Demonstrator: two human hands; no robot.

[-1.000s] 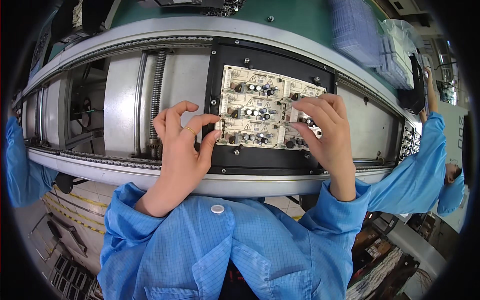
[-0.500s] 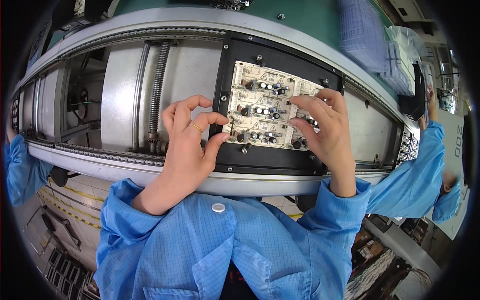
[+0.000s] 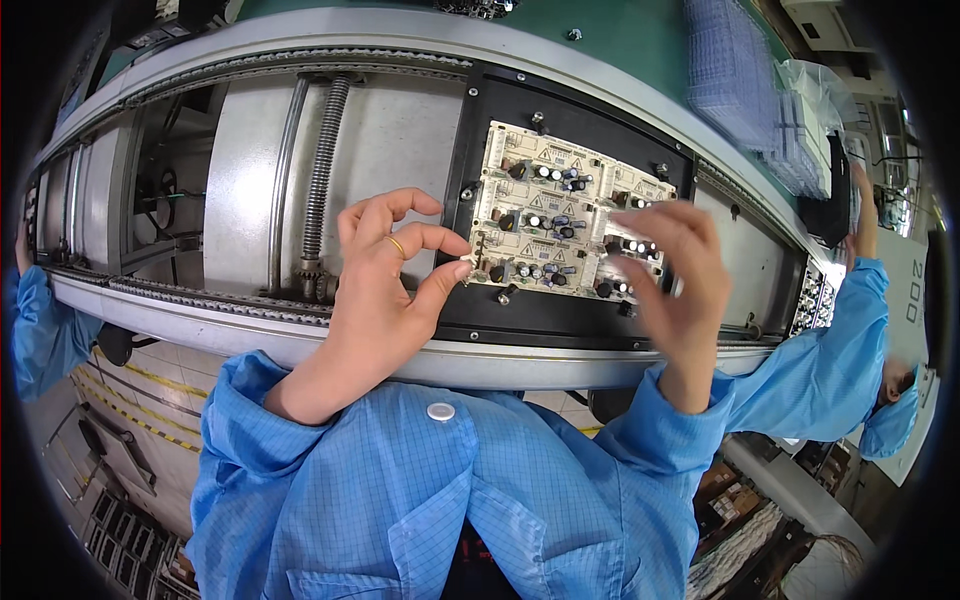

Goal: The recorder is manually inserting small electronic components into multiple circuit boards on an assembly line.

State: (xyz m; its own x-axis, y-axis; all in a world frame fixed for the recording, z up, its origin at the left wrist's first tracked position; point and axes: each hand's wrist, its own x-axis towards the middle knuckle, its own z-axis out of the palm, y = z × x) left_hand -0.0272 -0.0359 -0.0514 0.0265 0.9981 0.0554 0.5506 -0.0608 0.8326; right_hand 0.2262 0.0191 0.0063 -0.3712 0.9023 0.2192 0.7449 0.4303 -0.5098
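A cream circuit board panel (image 3: 545,207), fitted with rows of capacitors and other small parts, lies in a black frame (image 3: 560,325) on a conveyor. At the panel's lower left corner, my left hand (image 3: 390,270) brings thumb and forefinger together in a pinch. Something small and pale shows at those fingertips, too small to name. Over the panel's right side hovers my right hand (image 3: 680,270), smeared by motion, its thumb and fingers apart. I see nothing between them. It hides some parts on that side.
Metal conveyor rails (image 3: 300,27) run across the view, with a threaded shaft (image 3: 326,170) left of the frame. Clear plastic trays (image 3: 735,85) are stacked at the far right on a green surface (image 3: 610,35). Another person's blue sleeve (image 3: 820,360) is at right; another sleeve (image 3: 50,330) is at left.
My right hand has moved right and back from the panel's middle, uncovering more parts. My left finger and thumb have closed together. Panel and frame appear slightly farther right.
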